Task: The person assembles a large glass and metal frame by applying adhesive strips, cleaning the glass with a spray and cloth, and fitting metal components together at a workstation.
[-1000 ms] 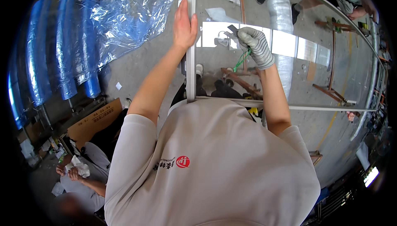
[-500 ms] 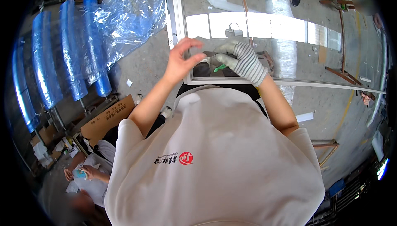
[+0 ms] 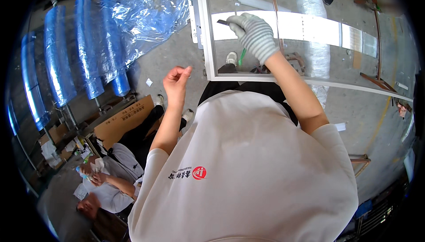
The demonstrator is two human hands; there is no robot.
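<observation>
My right hand (image 3: 256, 35), in a pale glove with grey stripes, is closed over the glass pane (image 3: 318, 58). Out of its fingers sticks a thin dark flat blade-like tool (image 3: 222, 22), its grip hidden by the glove. The pane sits in a light metal frame (image 3: 206, 34) that runs along its left and near sides. Left of that frame, my bare left hand (image 3: 176, 82) is raised with thumb and fingers pinched together. Whatever the pinch holds, if anything, is too small to name. A thin green strip (image 3: 242, 57) shows just below the gloved hand.
Blue film rolls (image 3: 59, 60) stand at the left beside loose clear blue plastic sheeting (image 3: 150, 18). A cardboard box (image 3: 126, 120) lies near a seated co-worker (image 3: 110, 175) at lower left. Under the glass appear a wrapped white roll (image 3: 310, 25) and brown metal bars (image 3: 378, 47).
My right hand has moved away from me over the glass with the dark tool. My left hand has drawn back off the frame, and its fingers have closed into a pinch.
</observation>
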